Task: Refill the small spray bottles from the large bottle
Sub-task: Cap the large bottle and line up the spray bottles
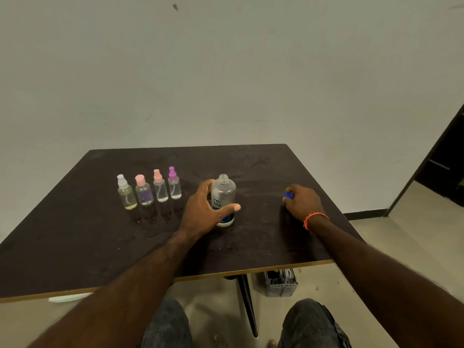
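From the head camera, the left hand (204, 209) wraps round the large bottle (223, 197), which stands upright on the dark counter (75, 242). Its fingers (207, 185) curl behind the far side of the bottle and the thumb (231, 208) lies across the front over the blue and white label, so the grip is closed on the bottle. The bottle's threaded neck is uncovered at the top, and the body looks clear (how much liquid it holds is hard to judge).

Well to the right of those fingers, the right hand (302, 200) rests low on the counter with its fingers curled round a small blue cap (288, 196), only a bit of which shows past the knuckles. An orange string bracelet (315, 218) circles that wrist.

Left of the left hand's fingers, apart from them, four small spray bottles stand upright in a slightly slanted row. Nearest the fingers is the one with a purple top (174, 184), then one with a pink sprayer (159, 187), then one with a wide pink cap (143, 192), and farthest out one with a white sprayer (126, 194) holding yellowish liquid. All four have their tops on.

Below the near counter edge, a grey slotted basket (281, 283) sits on the floor beside the counter leg (247, 302), and the person's knees show in dark trousers.
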Motion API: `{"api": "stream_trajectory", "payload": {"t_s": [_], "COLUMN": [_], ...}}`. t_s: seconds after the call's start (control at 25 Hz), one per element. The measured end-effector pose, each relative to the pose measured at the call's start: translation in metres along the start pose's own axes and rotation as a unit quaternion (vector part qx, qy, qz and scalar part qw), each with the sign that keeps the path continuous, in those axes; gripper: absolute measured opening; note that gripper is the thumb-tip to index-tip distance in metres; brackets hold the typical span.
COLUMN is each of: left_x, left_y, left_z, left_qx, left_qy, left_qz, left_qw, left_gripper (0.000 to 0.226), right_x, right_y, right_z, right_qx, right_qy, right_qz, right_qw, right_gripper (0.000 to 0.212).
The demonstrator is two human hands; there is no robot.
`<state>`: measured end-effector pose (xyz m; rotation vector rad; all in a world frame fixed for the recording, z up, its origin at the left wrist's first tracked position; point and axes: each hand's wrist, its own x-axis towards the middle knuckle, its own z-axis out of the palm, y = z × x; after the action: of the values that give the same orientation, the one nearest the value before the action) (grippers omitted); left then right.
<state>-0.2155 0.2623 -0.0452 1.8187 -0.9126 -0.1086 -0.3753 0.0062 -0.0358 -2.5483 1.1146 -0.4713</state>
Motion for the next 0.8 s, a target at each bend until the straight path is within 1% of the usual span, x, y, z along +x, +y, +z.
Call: {"api": "stream_trajectory", "payload": {"t_s": [0.12, 0.24, 0.32, 0.44, 0.52, 0.64, 0.72, 0.8], "left_x": [-0.001, 0.0, 0.001, -0.001, 0.0, 0.001, 0.0, -0.001], "left_y": [0.001, 0.003, 0.005, 0.004, 0.003, 0.0, 0.0, 0.0], "left_z": [-0.006, -0.009, -0.009, -0.009, -0.009, -0.008, -0.008, -0.007], "left_qx": [0.011, 0.014, 0.026, 0.038, 0.034, 0.043, 0.044, 0.042], "left_qy": [0.001, 0.013, 0.015, 0.016, 0.013, 0.006, 0.016, 0.029], "left_qz": [-0.002, -0.012, 0.002, 0.034, 0.046, 0.067, 0.078, 0.09], "left_qw": [1.0, 1.0, 1.0, 0.999, 0.998, 0.997, 0.996, 0.995], "left_gripper": [0.1, 0.105, 0.099, 0.08, 0.073, 0.067, 0.065, 0.062], "right_x": [-0.007, -0.016, -0.026, -0.037, -0.04, -0.038, -0.034, -0.029], "right_y": [-0.05, -0.105, -0.134, -0.158, -0.164, -0.166, -0.167, -0.17], "right_z": [-0.017, -0.041, -0.055, -0.06, -0.056, -0.051, -0.049, -0.049], "right_qx": [0.065, 0.144, 0.157, 0.128, 0.1, 0.06, 0.048, 0.007], "right_qy": [0.017, 0.02, 0.004, -0.052, -0.079, -0.071, -0.073, -0.087], "right_qz": [-0.083, -0.17, -0.216, -0.269, -0.281, -0.267, -0.243, -0.249], "right_qw": [0.994, 0.975, 0.964, 0.953, 0.951, 0.959, 0.966, 0.965], "right_gripper": [0.031, 0.028, 0.028, 0.032, 0.035, 0.037, 0.037, 0.037]}}
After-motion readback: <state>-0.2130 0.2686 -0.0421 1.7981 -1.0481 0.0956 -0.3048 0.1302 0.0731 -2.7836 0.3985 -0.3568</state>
